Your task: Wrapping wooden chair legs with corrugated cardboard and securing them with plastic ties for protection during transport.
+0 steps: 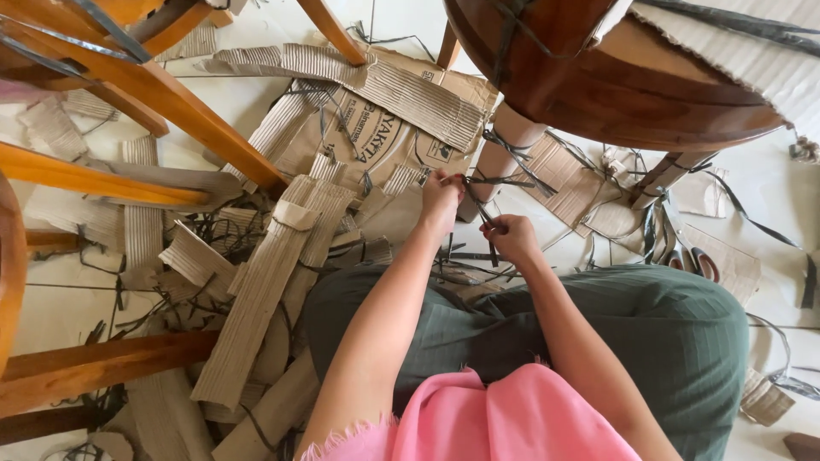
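Pink cloth point(495, 418) lies closest, across the lap, with green trousers point(649, 333) just beyond it; out of it reach two bare forearms toward a dark strap point(483, 213); the left hand point(442, 195) is pinched shut on the strap's upper end, fingers together at its top; the right hand point(510, 236) is closed round the strap lower down, near the trousers, so that the strap runs slanting between the two hands and its tail hangs below the right one; just beyond the hands stands a pale table leg point(504, 149), and further strap ends point(512, 154) are wound about it and stick out beside the left hand; above the leg sits the round dark wood tabletop point(615, 85), with corrugated card point(752, 51) lying over its far right edge; a second leg point(662, 175) shows right of the first, and past it, right of the trousers, lie scissors point(696, 260) with reddish handles on the floor; left of the table leg a printed flattened carton point(384, 137) lies spread, and nearer, left of the trousers, long folded cardboard strips point(265, 290) are heaped among loose dark strap offcuts point(213, 226); orange-brown chair rails point(162, 102) cross over the heap at the far left; pale floor tiles point(60, 307) show beneath.
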